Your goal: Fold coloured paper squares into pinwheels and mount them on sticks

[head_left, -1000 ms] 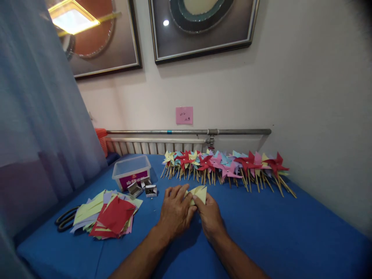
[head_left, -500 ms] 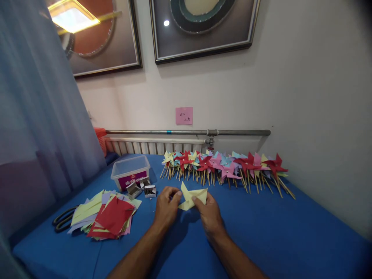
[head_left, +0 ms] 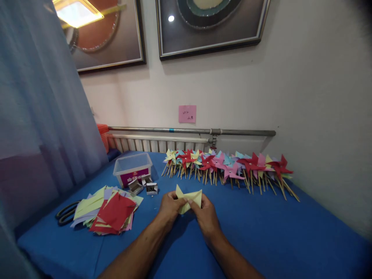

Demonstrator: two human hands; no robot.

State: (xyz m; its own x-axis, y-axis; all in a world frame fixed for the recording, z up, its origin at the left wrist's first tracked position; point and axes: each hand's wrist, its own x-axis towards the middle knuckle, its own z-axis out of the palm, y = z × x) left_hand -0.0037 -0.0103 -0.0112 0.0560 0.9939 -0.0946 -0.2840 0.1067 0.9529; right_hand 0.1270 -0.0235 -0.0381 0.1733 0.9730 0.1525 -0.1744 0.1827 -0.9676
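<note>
We pinch the pale yellow folded paper piece (head_left: 188, 197) between both hands, just above the blue cloth-covered table (head_left: 276, 224). Our left hand (head_left: 169, 207) grips its left edge and our right hand (head_left: 207, 217) its right. Light fingertip pressure near the centre seems best, so the raised corners don't crease.

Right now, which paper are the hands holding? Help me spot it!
Find the blue table, with a row of pinwheels along the wall. At its middle, the left hand and right hand pinch a pale yellow paper. It alone is held, not stacked or on a stick.
</note>
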